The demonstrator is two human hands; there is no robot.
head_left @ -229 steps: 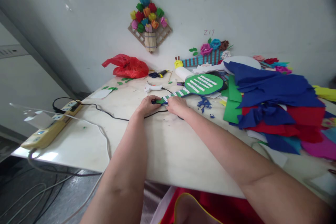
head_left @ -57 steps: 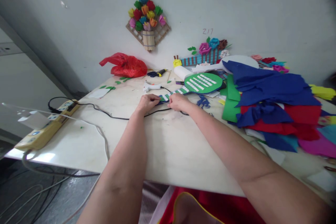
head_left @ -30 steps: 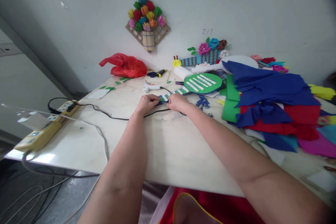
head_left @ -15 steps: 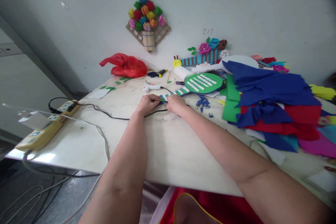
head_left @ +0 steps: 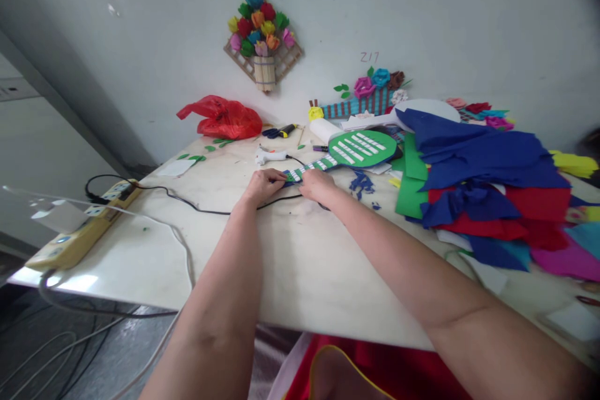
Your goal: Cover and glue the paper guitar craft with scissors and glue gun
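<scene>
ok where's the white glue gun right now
In the head view, the glue gun lies just beyond the left hand, left of the paddle's green head.

Handwritten reddish number "217" (head_left: 369,57), possibly "Z17", on the pale wall (head_left: 469,25)

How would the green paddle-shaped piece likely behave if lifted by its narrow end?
The green paddle-shaped piece looks thin and flat, so probably light. Its round end, much wider than the narrow end, would likely dip.

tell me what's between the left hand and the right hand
In the head view, the striped end of the green paddle's handle lies between the left hand and right hand; a black cord crosses nearer the person.
</scene>
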